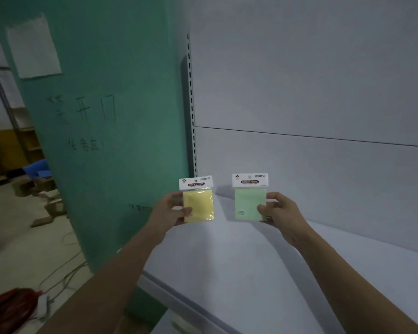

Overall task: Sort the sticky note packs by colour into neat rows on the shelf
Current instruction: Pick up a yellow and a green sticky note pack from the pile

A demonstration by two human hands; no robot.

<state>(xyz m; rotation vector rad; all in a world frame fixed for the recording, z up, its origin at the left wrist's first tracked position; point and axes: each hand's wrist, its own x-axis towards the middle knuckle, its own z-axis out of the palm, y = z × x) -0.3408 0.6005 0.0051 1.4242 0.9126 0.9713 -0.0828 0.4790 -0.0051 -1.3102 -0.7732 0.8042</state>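
My left hand [171, 209] pinches a yellow sticky note pack [200, 203] by its left edge, thumb on the front. My right hand [279, 208] pinches a green sticky note pack [247, 203] by its right edge. Both packs stand upright with white header cards on top, held side by side a little apart, above the back left part of the white shelf [251, 273]. No other packs show on the shelf.
A white back panel [311, 92] rises behind the shelf, with a slotted upright [191, 104] at its left end. A green wall [106, 141] with handwriting stands to the left. Cables, cardboard and a red object [12, 307] lie on the floor at left.
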